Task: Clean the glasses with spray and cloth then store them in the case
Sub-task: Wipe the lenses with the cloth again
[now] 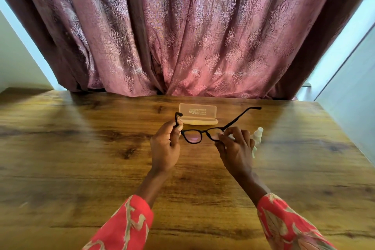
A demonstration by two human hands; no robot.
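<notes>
While raised above the table (81,158), glasses (192,136) gripped by left hand (165,148), cloth (220,135) pinched by right hand (235,148).

Wooden table (81,148) filled lower half of view, brown grain with dark knots, glossy patches of reflected light near far edge. Pink-maroon curtain (192,26) hung behind table, patterned with pale floral motifs, gathered in deep folds, hem touching or just behind table's far edge. Pale wall (16,63) showed at left of curtain, bright strip beside it. At right, pale wall or panel (353,79) with dark diagonal line across it. Red sleeves (125,229) with beige leaf print covered both forearms at bottom.
</notes>
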